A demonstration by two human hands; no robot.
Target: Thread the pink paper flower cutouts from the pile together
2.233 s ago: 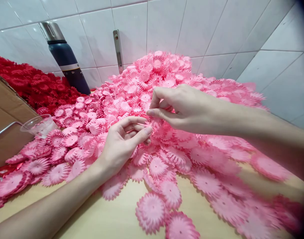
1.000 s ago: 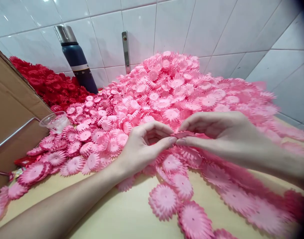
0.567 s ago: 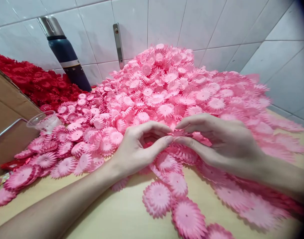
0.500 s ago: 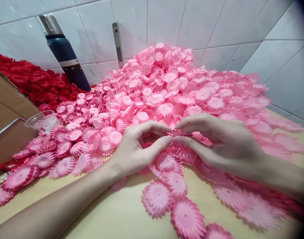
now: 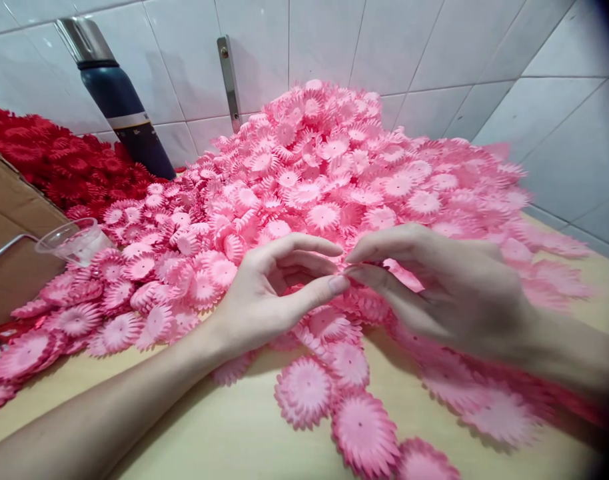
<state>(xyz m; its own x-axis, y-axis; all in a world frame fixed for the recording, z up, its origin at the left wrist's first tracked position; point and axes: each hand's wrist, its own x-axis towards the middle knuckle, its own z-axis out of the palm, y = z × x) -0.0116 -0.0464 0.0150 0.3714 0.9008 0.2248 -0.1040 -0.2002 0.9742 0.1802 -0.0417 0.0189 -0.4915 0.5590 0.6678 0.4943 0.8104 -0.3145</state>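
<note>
The fingertips of our left hand (image 5: 264, 293) and right hand (image 5: 449, 287) nearly meet at the pink scalloped discs (image 5: 324, 157) heaped on the table (image 5: 219, 433); we cannot tell whether either pinch holds one; a light touch should spare notched edges.

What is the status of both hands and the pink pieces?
Left hand, right hand: tips nearly meeting, grip unclear. Pink pieces heaped behind, some scattered nearer. Plastic cup aside, left.
</note>
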